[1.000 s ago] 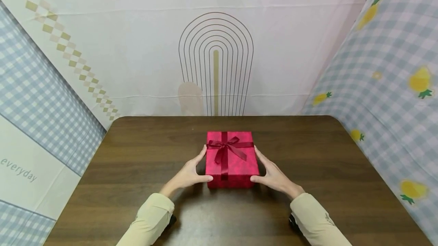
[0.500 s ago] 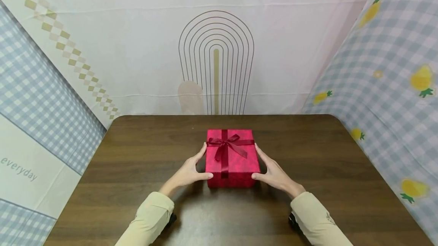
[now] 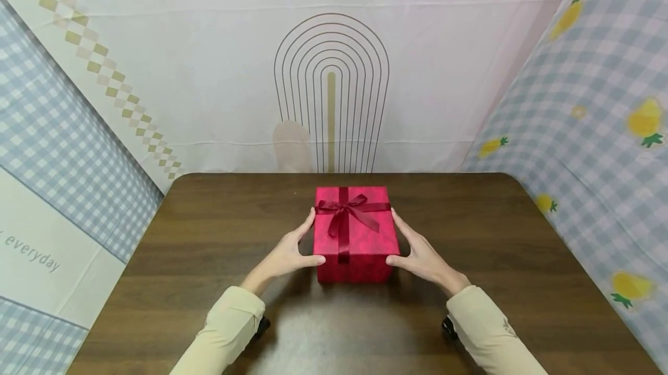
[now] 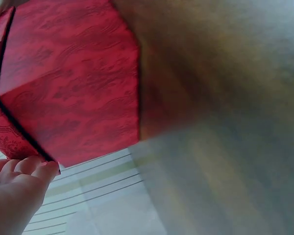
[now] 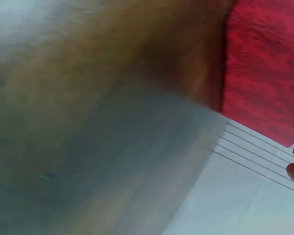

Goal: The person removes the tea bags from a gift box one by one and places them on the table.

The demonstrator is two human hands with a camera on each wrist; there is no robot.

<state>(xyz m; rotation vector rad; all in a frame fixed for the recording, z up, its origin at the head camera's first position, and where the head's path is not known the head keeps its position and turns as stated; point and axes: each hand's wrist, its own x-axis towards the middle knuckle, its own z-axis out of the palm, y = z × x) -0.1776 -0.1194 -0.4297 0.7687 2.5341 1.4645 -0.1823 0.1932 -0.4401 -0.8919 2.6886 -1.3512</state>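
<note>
Red box (image 3: 355,274) stands upright, bow (image 3: 348,208) up (near-square, lined up with the table (image 3: 219,218)); both hands (image 3: 285,255) grip its lid (image 3: 367,239).

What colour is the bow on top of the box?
Dark red, like wine; the bow shows best in the head view.

Bright head view here; glare pools on the table (image 3: 323,331), soft shadows flank the box (image 3: 365,247); both wrist views run hazier, the table badly blurred.
</note>
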